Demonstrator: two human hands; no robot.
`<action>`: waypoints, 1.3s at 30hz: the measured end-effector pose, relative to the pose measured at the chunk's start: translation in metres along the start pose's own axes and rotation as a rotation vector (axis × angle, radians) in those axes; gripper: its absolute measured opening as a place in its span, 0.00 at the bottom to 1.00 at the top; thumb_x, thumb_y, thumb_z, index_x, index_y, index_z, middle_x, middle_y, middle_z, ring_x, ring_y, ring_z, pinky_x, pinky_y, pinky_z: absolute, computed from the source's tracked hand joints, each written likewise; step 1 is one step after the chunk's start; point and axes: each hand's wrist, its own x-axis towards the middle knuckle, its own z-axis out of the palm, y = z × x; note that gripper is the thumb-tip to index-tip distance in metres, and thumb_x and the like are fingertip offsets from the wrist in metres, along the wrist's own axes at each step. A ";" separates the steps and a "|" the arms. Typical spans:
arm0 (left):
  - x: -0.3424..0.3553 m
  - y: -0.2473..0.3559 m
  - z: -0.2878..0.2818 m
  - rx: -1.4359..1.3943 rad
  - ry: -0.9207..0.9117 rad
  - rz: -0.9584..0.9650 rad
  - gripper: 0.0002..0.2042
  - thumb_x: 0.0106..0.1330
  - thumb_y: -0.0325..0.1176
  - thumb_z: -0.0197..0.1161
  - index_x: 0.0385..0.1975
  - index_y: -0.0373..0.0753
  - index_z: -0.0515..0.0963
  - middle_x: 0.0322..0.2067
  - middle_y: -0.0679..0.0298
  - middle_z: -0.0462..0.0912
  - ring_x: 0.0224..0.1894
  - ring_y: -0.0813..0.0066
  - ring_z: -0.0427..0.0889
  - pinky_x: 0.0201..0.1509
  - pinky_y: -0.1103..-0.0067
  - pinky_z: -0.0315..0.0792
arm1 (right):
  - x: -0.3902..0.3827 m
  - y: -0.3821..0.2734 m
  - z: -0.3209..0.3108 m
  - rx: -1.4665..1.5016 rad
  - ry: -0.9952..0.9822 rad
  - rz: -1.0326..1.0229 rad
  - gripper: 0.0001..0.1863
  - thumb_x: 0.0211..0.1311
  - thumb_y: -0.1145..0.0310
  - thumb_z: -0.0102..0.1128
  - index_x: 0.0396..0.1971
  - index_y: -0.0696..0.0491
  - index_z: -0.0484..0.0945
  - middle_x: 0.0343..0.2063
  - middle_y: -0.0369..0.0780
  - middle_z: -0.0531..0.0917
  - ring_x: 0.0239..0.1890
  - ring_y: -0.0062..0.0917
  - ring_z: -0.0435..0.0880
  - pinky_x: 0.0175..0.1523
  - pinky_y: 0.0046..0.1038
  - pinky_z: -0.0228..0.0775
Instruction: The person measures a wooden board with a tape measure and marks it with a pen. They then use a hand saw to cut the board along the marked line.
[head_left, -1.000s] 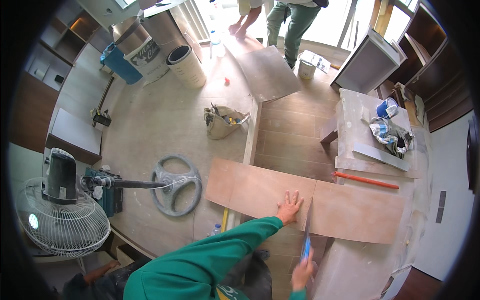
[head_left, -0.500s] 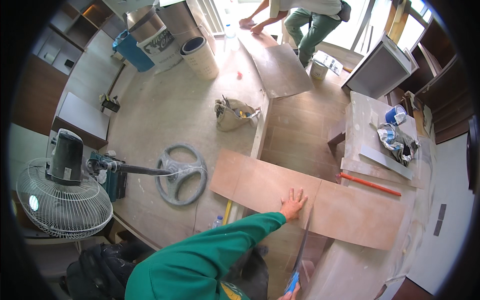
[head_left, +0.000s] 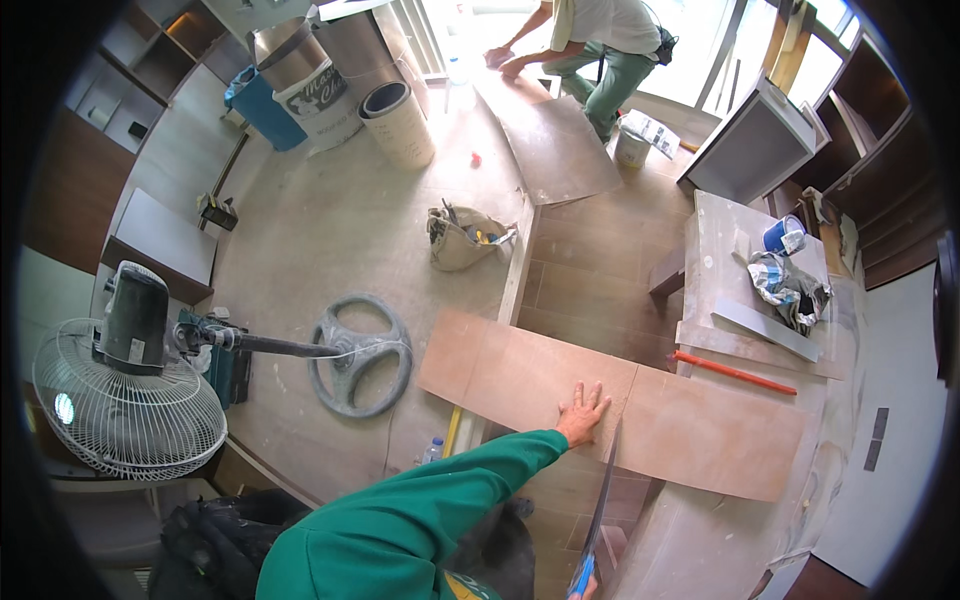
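My left hand [head_left: 582, 414] lies flat on a long reddish-brown board [head_left: 480, 358], fingers spread, just left of a line across it. The green sleeve of that arm comes in from the lower left. At the lower edge, my right hand [head_left: 588, 590], only partly in view, grips the blue handle of a handsaw [head_left: 599, 512]. The saw's dark blade reaches up to the board's near edge beside that line, right of my left hand. The board bridges the gap between a raised platform on the left and a low surface on the right.
A pedestal fan [head_left: 130, 400] lies across the platform's left side. A canvas tool bag [head_left: 465, 245] stands beyond the board. An orange-red rod [head_left: 735, 372] and a bench [head_left: 712, 262] are at the right. At the far end, another person [head_left: 610, 50] bends over a second board [head_left: 560, 150].
My right hand has drawn the handsaw slightly back toward me. My left hand stays flat on the board. The other person has shifted left and bent lower.
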 end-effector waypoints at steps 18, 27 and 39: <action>0.010 -0.016 0.010 0.072 0.019 0.012 0.58 0.42 0.45 0.83 0.75 0.49 0.52 0.77 0.51 0.43 0.75 0.27 0.42 0.56 0.34 0.70 | -0.044 0.004 -0.025 0.106 -0.073 0.238 0.28 0.75 0.55 0.46 0.67 0.57 0.69 0.44 0.48 0.83 0.41 0.32 0.83 0.48 0.32 0.72; 0.010 0.006 0.005 0.063 0.083 0.101 0.55 0.43 0.44 0.82 0.74 0.48 0.56 0.76 0.46 0.44 0.74 0.24 0.46 0.58 0.41 0.73 | 0.188 0.031 0.082 0.153 -0.025 0.100 0.27 0.77 0.55 0.42 0.68 0.55 0.67 0.49 0.54 0.83 0.51 0.44 0.83 0.58 0.34 0.70; 0.002 -0.005 0.000 0.081 0.037 0.019 0.54 0.46 0.43 0.81 0.75 0.50 0.55 0.77 0.50 0.42 0.75 0.28 0.43 0.56 0.35 0.72 | 0.006 0.009 -0.008 0.213 -0.140 0.238 0.29 0.78 0.54 0.42 0.68 0.57 0.67 0.57 0.49 0.81 0.60 0.31 0.78 0.64 0.31 0.67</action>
